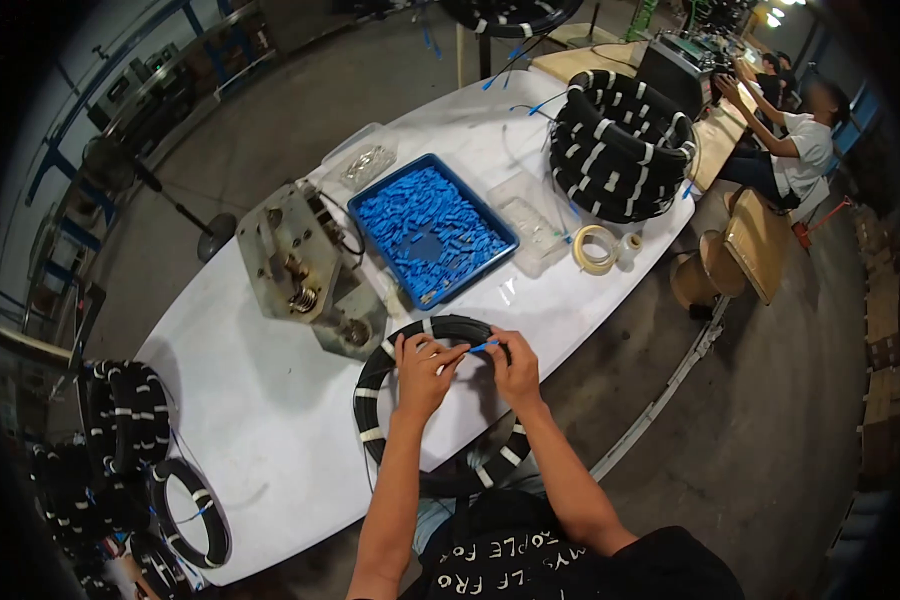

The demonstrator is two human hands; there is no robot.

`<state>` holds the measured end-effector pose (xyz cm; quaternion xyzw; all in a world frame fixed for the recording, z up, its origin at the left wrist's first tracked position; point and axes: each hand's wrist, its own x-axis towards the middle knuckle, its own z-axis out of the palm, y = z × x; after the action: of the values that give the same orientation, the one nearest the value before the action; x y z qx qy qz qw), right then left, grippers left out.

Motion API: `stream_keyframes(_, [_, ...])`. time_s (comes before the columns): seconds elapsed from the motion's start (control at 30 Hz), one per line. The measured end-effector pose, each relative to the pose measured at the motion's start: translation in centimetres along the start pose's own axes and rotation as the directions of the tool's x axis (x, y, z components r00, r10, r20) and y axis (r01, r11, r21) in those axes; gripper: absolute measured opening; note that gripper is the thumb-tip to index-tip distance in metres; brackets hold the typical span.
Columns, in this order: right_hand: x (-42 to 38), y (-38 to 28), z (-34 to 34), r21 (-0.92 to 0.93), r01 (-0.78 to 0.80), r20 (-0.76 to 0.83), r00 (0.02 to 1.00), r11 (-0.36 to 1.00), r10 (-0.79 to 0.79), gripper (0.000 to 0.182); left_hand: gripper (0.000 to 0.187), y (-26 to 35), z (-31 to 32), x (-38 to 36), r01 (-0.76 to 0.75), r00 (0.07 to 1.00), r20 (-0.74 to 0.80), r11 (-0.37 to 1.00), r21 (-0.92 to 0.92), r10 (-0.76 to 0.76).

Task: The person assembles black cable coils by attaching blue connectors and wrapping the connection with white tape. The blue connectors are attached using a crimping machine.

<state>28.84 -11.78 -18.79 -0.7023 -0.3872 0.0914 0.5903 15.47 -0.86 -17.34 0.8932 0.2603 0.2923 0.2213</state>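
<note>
Both hands meet over a black cable coil [367, 408] bound with white tape bands, which lies at the table's near edge and overhangs it. My right hand [516, 372] pinches a small blue sleeve-like connector [483, 346]. My left hand [425, 374] is closed just left of it, its fingertips together at what looks like the cable's end; the fingers partly hide the joint. Beyond the hands stands a blue tray [362, 212] full of loose blue connectors [410, 205]. A metal bench machine [305, 270] with a spring sits to the left.
Stacked taped coils [620, 150] stand at the far right of the white table [230, 400]. Near them are a clear plastic box [525, 225] and a tape roll [595, 250]. More coils [125, 415] lie at the left end. A seated person [805, 145] works at the right.
</note>
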Motion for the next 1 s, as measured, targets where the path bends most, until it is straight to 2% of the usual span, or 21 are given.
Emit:
stream_keyframes(0.03, [0.0,0.1,-0.2,-0.02,0.037,0.001,0.999,0.999,-0.037,0.013,0.022,-0.4,0.3,0.2,0.036,0.999,0.043,0.996,-0.08,-0.033])
stream_keyframes(0.13, [0.1,0.0,-0.4,-0.002,0.03,0.004,1.0,1.0,-0.03,0.011,0.024,-0.6,1.2,0.1,0.025,0.999,0.049,0.998,-0.055,-0.022])
stream_keyframes(0.27, [0.7,0.7,-1.2,0.004,0.048,-0.005,0.999,0.999,-0.048,0.011,0.024,-0.3,1.6,0.6,0.029,0.996,0.09,0.989,-0.143,-0.016])
stream_keyframes(0.37, [1.6,1.3,-2.3,0.019,0.016,0.011,1.0,1.0,-0.016,0.012,0.025,0.5,2.9,1.3,0.01,0.999,0.052,0.99,-0.14,-0.002])
stream_keyframes(0.53, [3.5,2.3,-4.6,0.025,-0.015,-0.005,1.0,1.0,0.015,0.014,0.027,2.0,5.0,3.3,0.034,0.996,0.093,0.985,-0.171,-0.018])
stream_keyframes(0.67, [5.8,3.7,-7.0,-0.02,0.014,-0.015,1.0,1.0,-0.015,0.017,0.028,3.3,7.2,5.5,-0.005,0.993,0.113,0.989,-0.149,0.022])
stream_keyframes(0.8, [7.5,4.9,-8.7,-0.004,-0.045,-0.011,0.999,0.999,0.045,0.017,0.028,4.7,9.0,7.4,-0.007,0.992,0.121,0.986,-0.166,0.027])
stream_keyframes(0.93, [8.9,5.5,-9.2,-0.001,-0.046,-0.007,0.999,0.999,0.046,0.015,0.028,6.2,9.3,9.2,0.041,0.997,0.074,0.992,-0.123,-0.033])
stream_keyframes(1.0, [9.5,5.3,-9.1,0.07,-0.152,-0.007,0.988,0.986,0.153,0.015,0.028,6.0,9.8,9.9,0.034,0.998,0.052,0.995,-0.091,-0.03])
